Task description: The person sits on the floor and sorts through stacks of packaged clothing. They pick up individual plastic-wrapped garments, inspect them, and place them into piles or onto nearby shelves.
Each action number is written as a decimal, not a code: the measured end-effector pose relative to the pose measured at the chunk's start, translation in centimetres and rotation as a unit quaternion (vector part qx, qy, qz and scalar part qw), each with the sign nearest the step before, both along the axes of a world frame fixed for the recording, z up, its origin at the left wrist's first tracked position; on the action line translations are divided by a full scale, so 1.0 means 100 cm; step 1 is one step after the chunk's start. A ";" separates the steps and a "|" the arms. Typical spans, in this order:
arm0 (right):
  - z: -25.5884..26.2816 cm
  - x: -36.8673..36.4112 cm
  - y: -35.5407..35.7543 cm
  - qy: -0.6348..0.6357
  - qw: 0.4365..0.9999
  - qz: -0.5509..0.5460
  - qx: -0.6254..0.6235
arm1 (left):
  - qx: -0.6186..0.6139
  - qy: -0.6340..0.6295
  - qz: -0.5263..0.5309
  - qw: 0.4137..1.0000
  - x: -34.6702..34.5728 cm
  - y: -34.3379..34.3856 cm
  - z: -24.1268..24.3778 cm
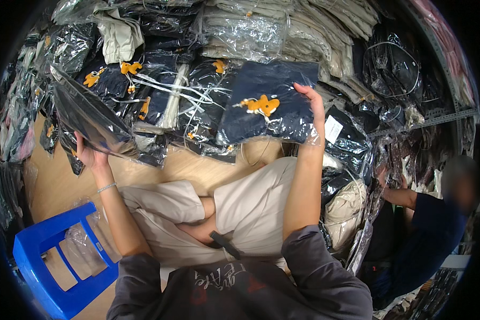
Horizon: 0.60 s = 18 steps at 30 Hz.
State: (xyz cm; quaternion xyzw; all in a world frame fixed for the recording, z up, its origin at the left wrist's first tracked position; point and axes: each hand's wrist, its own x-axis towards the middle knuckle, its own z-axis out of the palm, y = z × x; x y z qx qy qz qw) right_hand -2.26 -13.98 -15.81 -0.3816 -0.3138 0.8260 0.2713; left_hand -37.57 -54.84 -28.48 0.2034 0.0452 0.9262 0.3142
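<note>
In my left hand [89, 154] I hold a dark folded garment in clear plastic [90, 116], tilted steeply over the left of the pile. My right hand [313, 104] grips the right side of a navy folded garment in a clear bag [280, 80], with an orange animal-shaped charm and beads [264, 105] on its face. Between the hands lie more bagged dark garments [208, 96] with orange charms and white cords [176, 86]. A pale folded garment [122, 36] rests above them.
Stacks of beige bagged garments [244, 32] stand behind the pile. A blue plastic stool [28, 256] is at the lower left. Dark bundles [392, 68] and a metal shelf frame [428, 120] are at right, where another person [432, 232] reaches into bagged goods. A dark strap-like object [224, 244] lies on my lap.
</note>
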 end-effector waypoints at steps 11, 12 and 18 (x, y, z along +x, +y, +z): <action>0.041 -0.049 -0.050 0.161 0.914 0.227 0.294 | -0.331 -0.012 0.163 0.929 -0.003 0.029 0.011; 0.050 -0.088 -0.080 0.174 0.920 0.232 0.262 | -0.325 -0.005 0.155 0.933 -0.010 0.022 0.005; -0.020 -0.246 -0.118 -0.097 0.865 0.230 0.435 | -0.349 -0.043 0.137 0.926 -0.030 0.016 0.006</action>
